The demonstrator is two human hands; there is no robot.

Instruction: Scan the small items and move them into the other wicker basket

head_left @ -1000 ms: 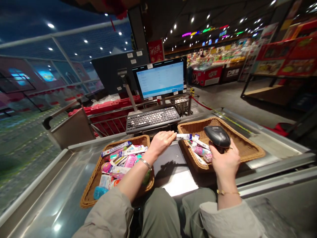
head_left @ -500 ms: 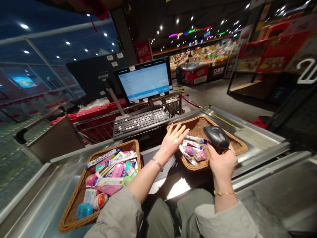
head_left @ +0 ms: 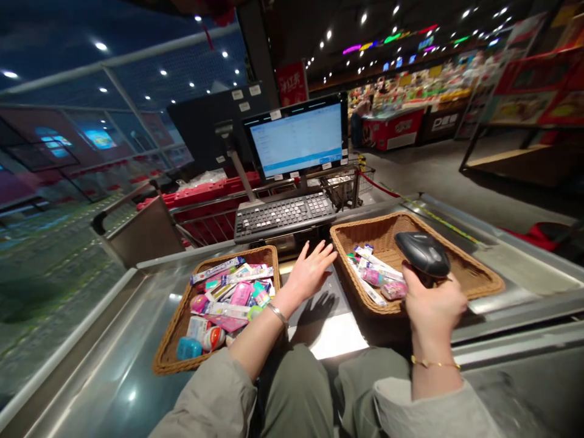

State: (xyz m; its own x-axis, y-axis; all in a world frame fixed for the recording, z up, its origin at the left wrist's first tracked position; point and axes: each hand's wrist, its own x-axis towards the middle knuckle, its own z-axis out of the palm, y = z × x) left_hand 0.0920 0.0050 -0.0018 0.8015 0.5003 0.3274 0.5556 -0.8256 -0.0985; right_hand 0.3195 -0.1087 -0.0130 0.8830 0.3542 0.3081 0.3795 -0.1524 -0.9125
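Observation:
My right hand (head_left: 433, 307) is wrapped round a black barcode scanner (head_left: 423, 252), held over the front of the right wicker basket (head_left: 479, 281). Inside that basket lie several wrapped sticks (head_left: 375, 266) and a pink-wrapped item (head_left: 393, 289). Between the two baskets, my left hand (head_left: 310, 272) hangs in the air with its fingers spread and holds nothing. The left wicker basket (head_left: 168, 340) is filled with small packaged goods, among them a pink pack (head_left: 241, 294), a blue container (head_left: 188, 348) and a red and white egg-shaped item (head_left: 213, 338).
Behind the baskets stand a black keyboard (head_left: 285, 214) and a lit monitor (head_left: 298, 140) on a pole. The metal counter (head_left: 137, 340) runs to both sides. Beyond it are a shopping trolley (head_left: 344, 185), red crates (head_left: 201, 194) and shop displays.
My left hand has drawn back left from the right basket's edge to the gap between the baskets. The scanner stays in my right hand. The view has turned left.

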